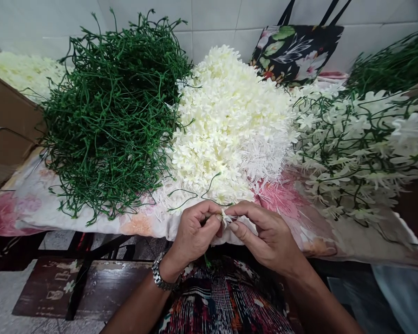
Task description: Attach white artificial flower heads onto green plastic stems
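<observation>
My left hand and my right hand meet at the near edge of the work surface. Between their fingertips is a small white plastic flower. The left hand pinches a thin green stem that runs out behind it, and the right thumb and forefinger grip the flower. A metal watch is on my left wrist. Just beyond the hands lies a big heap of cream-white flower heads. To its left is a tangled pile of bare green stems.
A floral cloth covers the surface. Assembled white-flowered stems lie at the right, with more green stems behind. A dark floral bag leans on the tiled wall. A brown box stands at the left with more white flowers behind it.
</observation>
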`<state>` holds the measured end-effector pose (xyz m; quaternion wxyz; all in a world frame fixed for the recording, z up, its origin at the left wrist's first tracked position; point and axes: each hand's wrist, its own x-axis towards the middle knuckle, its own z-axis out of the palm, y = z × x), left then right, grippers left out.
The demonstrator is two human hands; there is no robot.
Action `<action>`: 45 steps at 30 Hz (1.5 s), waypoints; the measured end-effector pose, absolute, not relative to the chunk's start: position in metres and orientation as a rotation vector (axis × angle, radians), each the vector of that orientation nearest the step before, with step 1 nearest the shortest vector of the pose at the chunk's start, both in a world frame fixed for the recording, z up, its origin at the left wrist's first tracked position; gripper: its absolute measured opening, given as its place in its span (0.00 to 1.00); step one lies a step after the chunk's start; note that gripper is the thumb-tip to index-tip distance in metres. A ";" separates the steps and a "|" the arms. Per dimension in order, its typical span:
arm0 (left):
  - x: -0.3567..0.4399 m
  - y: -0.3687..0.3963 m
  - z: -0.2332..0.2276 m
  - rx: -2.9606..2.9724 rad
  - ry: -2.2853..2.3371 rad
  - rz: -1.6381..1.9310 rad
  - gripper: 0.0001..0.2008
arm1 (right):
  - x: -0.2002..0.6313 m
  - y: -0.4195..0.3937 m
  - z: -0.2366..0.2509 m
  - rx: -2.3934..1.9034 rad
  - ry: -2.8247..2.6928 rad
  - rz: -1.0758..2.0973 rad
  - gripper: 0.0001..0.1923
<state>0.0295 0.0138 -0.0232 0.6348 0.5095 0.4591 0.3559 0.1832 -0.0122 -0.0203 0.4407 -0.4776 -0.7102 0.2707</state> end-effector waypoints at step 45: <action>0.026 0.016 -0.028 1.302 0.966 0.808 0.04 | 0.183 -0.010 -0.032 -1.092 -1.886 0.304 0.09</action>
